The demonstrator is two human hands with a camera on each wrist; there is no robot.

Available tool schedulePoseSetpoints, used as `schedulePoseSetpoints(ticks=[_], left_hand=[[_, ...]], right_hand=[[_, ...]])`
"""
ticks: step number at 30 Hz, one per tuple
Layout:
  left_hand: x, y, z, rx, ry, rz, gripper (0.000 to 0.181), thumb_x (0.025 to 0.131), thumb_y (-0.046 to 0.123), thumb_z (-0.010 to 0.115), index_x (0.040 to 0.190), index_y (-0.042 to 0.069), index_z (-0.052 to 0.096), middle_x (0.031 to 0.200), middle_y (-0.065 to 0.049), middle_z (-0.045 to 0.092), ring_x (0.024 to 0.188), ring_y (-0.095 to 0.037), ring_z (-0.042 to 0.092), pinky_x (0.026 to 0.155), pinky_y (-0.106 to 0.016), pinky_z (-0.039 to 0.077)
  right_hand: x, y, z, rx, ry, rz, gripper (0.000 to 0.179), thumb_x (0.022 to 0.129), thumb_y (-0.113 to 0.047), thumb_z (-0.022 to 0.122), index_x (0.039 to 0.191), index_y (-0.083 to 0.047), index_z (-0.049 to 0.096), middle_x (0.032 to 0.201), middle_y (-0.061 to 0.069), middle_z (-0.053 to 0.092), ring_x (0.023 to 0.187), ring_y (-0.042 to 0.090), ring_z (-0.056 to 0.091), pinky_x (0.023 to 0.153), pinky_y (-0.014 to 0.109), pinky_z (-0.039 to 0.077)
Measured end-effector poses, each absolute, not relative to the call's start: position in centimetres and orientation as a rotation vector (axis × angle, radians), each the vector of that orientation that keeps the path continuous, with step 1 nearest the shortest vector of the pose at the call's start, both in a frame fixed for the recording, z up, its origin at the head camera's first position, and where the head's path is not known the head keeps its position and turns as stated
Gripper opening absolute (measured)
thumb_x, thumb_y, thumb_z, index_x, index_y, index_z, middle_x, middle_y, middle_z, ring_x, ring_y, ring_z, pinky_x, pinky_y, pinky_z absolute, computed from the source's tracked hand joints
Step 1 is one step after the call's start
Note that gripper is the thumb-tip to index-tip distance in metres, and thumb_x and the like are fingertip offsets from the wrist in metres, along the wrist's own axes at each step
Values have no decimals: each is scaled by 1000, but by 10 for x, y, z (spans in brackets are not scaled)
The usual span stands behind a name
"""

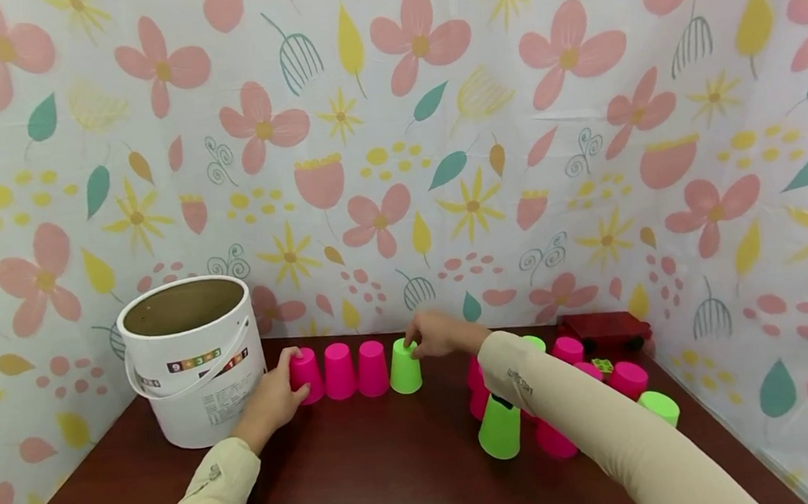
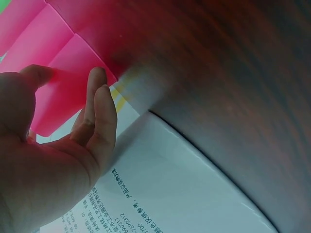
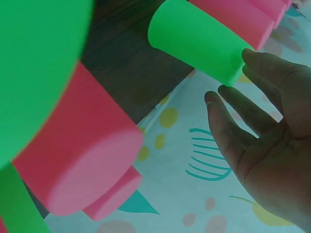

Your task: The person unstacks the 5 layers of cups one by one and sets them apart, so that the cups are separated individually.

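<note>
A row of upside-down cups stands on the dark table: three pink ones and a green cup (image 1: 405, 372) at the right end. My left hand (image 1: 271, 398) holds the leftmost pink cup (image 1: 309, 380); in the left wrist view the thumb lies against the side of that cup (image 2: 73, 92), with fingers at its other side. At the top of the green cup my right hand (image 1: 442, 334) pinches the rim of its base between thumb and fingers. The right wrist view shows this green cup (image 3: 199, 41) beside the pink cups, with the other fingers spread.
A white bucket (image 1: 218, 385) with a handle stands left of the row. Several more pink and green cups (image 1: 499, 430) are grouped under and beyond my right forearm. A red toy vehicle (image 1: 599, 331) sits at the back right, before a flower-patterned cloth (image 1: 467, 152).
</note>
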State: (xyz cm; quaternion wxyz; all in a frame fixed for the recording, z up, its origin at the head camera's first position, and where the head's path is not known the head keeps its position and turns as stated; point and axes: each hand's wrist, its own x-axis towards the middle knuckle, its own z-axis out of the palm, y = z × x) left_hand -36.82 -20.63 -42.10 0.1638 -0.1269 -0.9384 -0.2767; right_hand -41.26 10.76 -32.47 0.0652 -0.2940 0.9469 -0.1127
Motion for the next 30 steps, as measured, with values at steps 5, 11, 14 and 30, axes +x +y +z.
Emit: schedulePoseSetpoints(ticks=[5,11,14,30], left_hand=[[-370,-209,-417,-338,-2708,-784,62,86,13,75,133,9,34,100,-21,68,79,-30,65,76,-47,52],[-369,-207,-419,-361,-2720,-787,62,87,13,75,133,9,34,98,-21,68,80,-31,65,76,-47,52],[-369,-206,-419,-349,-2724,-796,63,87,14,75,134,10,34,100,-21,68,82,-31,65,77,-47,52],[-368,-206,-418,-355,-2713,-792,62,86,13,75,132,10,34,100,-23,68,82,-32,66,76,-48,52]], right_hand=[[-414,105,-324,-880,2876,-331,25,88,-16,76,111,-7,75,97,0,69,82,13,58,74,27,52],[-414,104,-332,-850,2942,-333,23,84,-22,80,101,-7,78,85,-3,67,72,12,55,64,25,48],[-412,103,-332,-821,2976,-321,20,83,-22,81,96,-8,78,86,-3,67,73,13,56,64,26,48],[-406,133,-315,-786,2989,-432,16,83,-19,80,94,-7,78,85,-3,69,81,14,57,72,28,50]])
